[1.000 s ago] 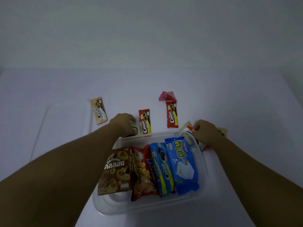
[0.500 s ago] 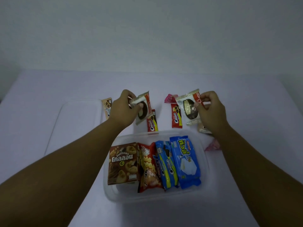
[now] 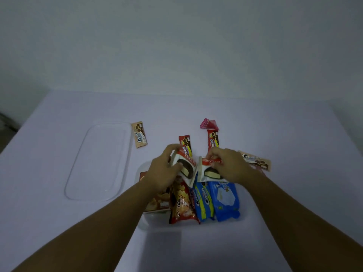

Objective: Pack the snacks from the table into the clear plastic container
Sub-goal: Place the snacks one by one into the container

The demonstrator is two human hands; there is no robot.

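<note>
Your left hand point(image 3: 165, 169) pinches one choco pie pack point(image 3: 185, 167), right hand point(image 3: 227, 165) pinches other pack point(image 3: 211, 170), both over clear container point(image 3: 140, 169) far end. Packed tight there; drop carelessly, packs slide off rim onto table point(image 3: 275, 124).

1. Pale lilac-white surface point(image 3: 275, 134) carries everything, ending at a plain wall behind.
2. Clear lid point(image 3: 98, 163) lies flat at left.
3. Beige Cream-O packet point(image 3: 139, 137) just beside the lid's far right corner.
4. Two red Cream-O packets point(image 3: 185, 143) point(image 3: 213, 139) near centre, apart from each other.
5. Pink wrapper point(image 3: 209, 123) just beyond the right-hand red one.
6. Second beige packet point(image 3: 255, 161) at right.
7. Clear plastic container point(image 3: 243, 213) sits nearest, holding snacks.
</note>
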